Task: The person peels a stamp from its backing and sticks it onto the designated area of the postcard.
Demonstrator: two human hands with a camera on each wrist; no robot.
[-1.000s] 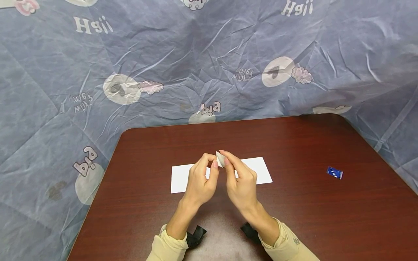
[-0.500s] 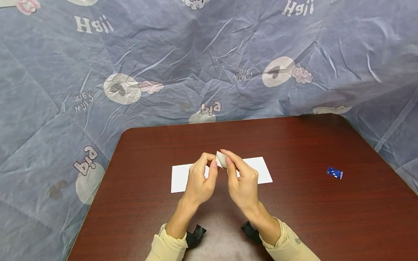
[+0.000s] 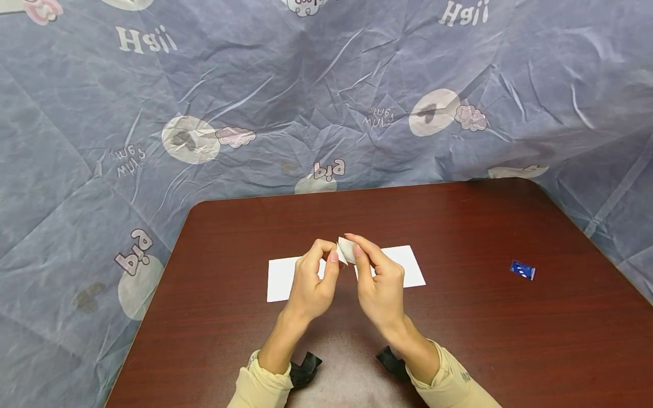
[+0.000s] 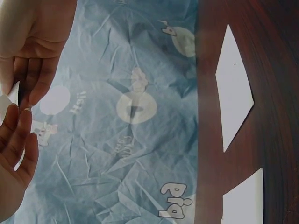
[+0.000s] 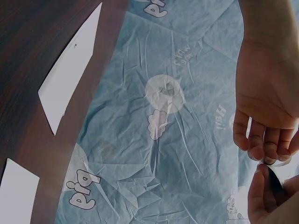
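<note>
Both hands meet above the middle of the table. My right hand point(image 3: 380, 286) pinches a small pale piece point(image 3: 348, 249), thin like paper or a sticker, between thumb and fingers. At its left edge my left hand point(image 3: 312, 286) pinches a thin white flap with thumb and forefinger. The flap and the piece stand slightly apart at the top and converge lower down. In the left wrist view the small pale piece point(image 4: 13, 99) is partly hidden by fingers. The right wrist view shows a dark edge point(image 5: 274, 181) by the fingertips.
Two white cards lie on the table below and behind the hands, a left card point(image 3: 282, 280) and a right card point(image 3: 407, 266). A small blue packet point(image 3: 522, 270) lies far right. The brown table point(image 3: 229, 226) ends at a hanging printed cloth point(image 3: 285, 90).
My right hand has shifted slightly right with the pale piece, and the gap to the left fingertips has widened. The left hand has barely moved. Cards and packet stay put.
</note>
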